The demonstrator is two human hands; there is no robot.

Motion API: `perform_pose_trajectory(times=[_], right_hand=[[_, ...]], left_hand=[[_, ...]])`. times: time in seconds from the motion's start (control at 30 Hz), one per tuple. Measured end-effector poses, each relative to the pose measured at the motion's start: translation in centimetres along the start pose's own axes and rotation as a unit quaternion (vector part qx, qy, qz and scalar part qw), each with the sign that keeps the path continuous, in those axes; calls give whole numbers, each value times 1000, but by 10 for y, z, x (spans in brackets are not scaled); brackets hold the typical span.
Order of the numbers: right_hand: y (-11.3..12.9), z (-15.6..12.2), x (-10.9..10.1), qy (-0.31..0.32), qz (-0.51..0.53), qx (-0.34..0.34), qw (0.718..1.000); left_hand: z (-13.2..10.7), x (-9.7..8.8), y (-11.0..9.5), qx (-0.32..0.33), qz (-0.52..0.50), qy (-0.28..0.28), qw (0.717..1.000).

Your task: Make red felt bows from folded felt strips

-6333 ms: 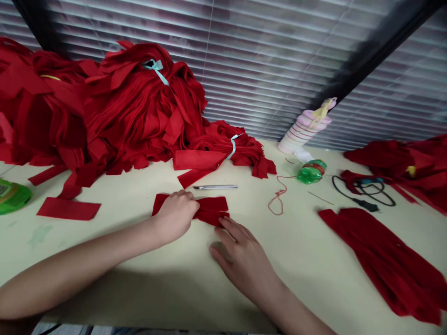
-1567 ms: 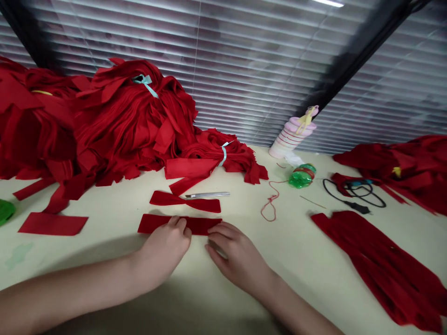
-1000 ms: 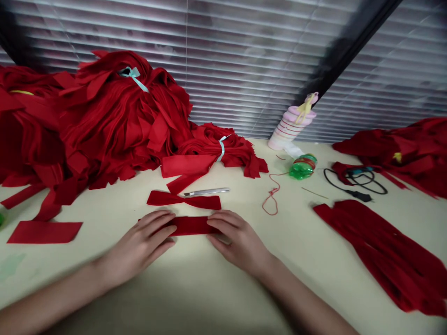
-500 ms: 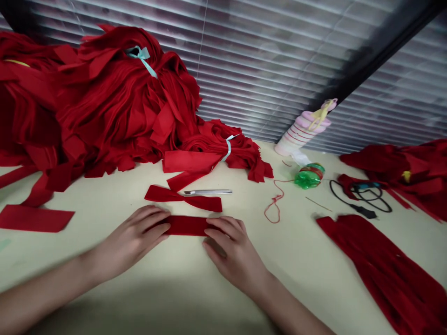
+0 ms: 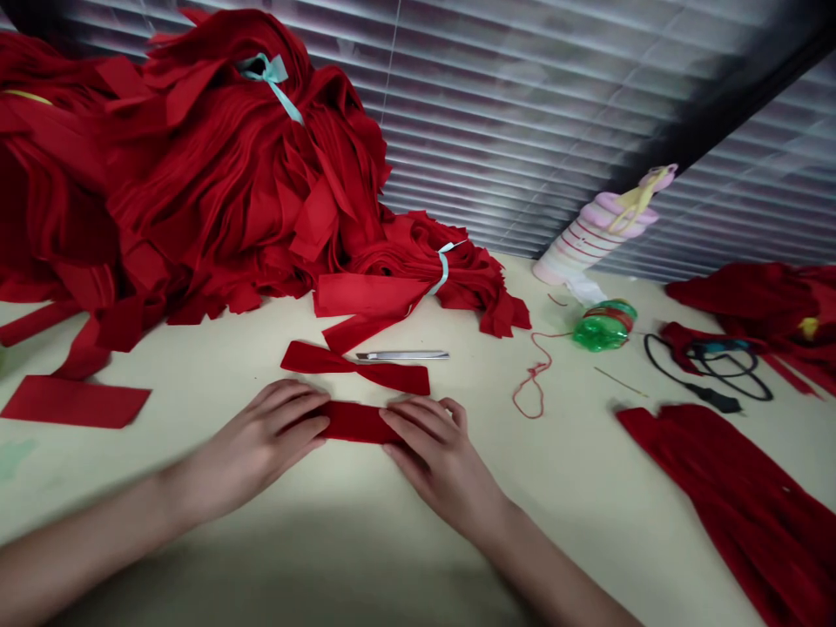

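Note:
A short flat red velvet-like fabric strip (image 5: 356,422) lies across the table in front of me. My left hand (image 5: 265,440) closes over its left end, fingers together. At the other end, my right hand (image 5: 444,453) has its fingers laid over the strip and the thumb at the near edge; the strip's ends are hidden under both hands. Just beyond lies a red fabric piece pinched at its middle like a bow (image 5: 356,368). Touching or close behind it is a slim silver tool (image 5: 411,355), perhaps tweezers.
Large heaps of red strips (image 5: 235,174) tied with light-blue ribbon fill the back left. At right are a green bottle piece wound with thread (image 5: 604,325), a pink-white wrapped cylinder (image 5: 588,235), a black cord (image 5: 711,396) and red fabric (image 5: 724,488). Blinds stand behind.
The view has shifted a little, so the table's things sit farther right in it. My right hand has moved slightly inward over the strip. Both hands stay on it.

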State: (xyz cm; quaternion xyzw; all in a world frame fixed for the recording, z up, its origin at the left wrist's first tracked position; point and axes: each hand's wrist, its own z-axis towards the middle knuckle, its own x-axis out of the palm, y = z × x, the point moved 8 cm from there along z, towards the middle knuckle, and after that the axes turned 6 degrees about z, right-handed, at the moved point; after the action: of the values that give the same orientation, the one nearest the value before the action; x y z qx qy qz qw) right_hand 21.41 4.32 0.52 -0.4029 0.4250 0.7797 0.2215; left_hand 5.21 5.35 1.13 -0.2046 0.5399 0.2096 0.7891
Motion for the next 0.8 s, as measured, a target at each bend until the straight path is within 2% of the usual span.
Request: perform_pose_trajectory(times=[0.57,0.67,0.8], right_hand=[[2,1,2,-19,-2,-15,1000],[7,0,-12,-63,-10,-36,997],[11,-6,-53,-142,-40,-41,988]], left_hand=[[1,-1,-1,17,24,-9,1000],[1,-9,-8,21,55,-23,998],[-2,-30,-38,72,113,-66,989]])
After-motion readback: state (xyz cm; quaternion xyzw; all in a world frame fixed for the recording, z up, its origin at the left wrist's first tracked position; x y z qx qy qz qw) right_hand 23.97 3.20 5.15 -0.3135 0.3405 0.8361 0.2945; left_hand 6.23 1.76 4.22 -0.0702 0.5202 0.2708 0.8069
